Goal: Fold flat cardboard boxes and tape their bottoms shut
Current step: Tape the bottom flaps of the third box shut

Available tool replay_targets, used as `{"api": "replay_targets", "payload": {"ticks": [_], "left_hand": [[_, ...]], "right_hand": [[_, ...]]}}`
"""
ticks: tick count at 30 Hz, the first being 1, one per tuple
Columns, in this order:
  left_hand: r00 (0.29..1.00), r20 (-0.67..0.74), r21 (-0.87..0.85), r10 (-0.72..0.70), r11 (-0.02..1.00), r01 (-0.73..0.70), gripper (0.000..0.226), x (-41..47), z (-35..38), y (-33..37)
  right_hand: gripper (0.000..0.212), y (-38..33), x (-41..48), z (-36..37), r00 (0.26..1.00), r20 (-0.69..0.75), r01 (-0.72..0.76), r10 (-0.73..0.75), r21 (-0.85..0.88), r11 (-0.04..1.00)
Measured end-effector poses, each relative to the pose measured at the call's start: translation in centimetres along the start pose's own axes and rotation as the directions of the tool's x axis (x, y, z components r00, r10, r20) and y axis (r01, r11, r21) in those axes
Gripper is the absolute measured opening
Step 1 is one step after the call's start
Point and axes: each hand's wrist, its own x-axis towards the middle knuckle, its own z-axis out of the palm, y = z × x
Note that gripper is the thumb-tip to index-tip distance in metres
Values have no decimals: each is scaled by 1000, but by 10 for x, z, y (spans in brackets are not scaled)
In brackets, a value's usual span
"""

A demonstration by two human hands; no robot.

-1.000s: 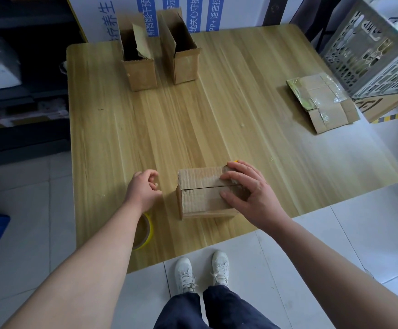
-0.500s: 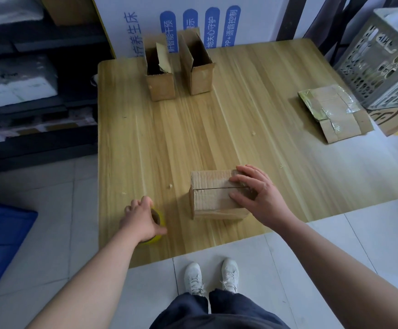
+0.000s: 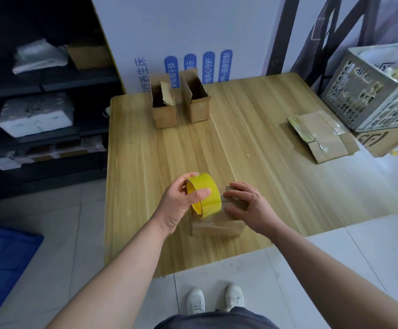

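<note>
A small folded cardboard box [image 3: 217, 225] stands bottom-up near the front edge of the wooden table [image 3: 252, 148]. My right hand [image 3: 245, 203] lies flat on its closed flaps, fingers spread, pressing them down. My left hand [image 3: 181, 203] holds a yellow roll of tape [image 3: 205, 194] just above the box's left end, thumb on the outer face and fingers through the core. The roll hides part of the box's top seam.
Two folded boxes [image 3: 164, 105] [image 3: 196, 98] stand open-topped at the table's back edge. A flat, taped cardboard blank [image 3: 321, 134] lies at the right. A grey perforated crate [image 3: 378, 86] sits on a carton beyond it. Dark shelves [image 3: 39, 103] are on the left.
My left hand reached down to the tape roll at the table's front left, picked it up and carried it right, over the box. My right hand stayed on the flaps.
</note>
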Motion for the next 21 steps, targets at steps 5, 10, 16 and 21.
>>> {"api": "replay_targets", "payload": {"ticks": [5, 10, 16, 21], "left_hand": [[999, -39, 60, 24, 998, -22, 76, 3, 6, -10], [998, -24, 169, 58, 984, -53, 97, 3, 13, -5], [997, -50, 188, 67, 980, -56, 69, 1, 13, 6], [987, -143, 140, 66, 989, -46, 14, 3, 18, 6]], "right_hand": [[33, -19, -4, -15, 999, 19, -45, 42, 194, 980], [24, -48, -13, -18, 986, 164, -118, 33, 542, 832], [21, -37, -13, -39, 992, 127, -35, -16, 388, 921], [18, -33, -11, -35, 990, 141, -13, -29, 292, 956]]}}
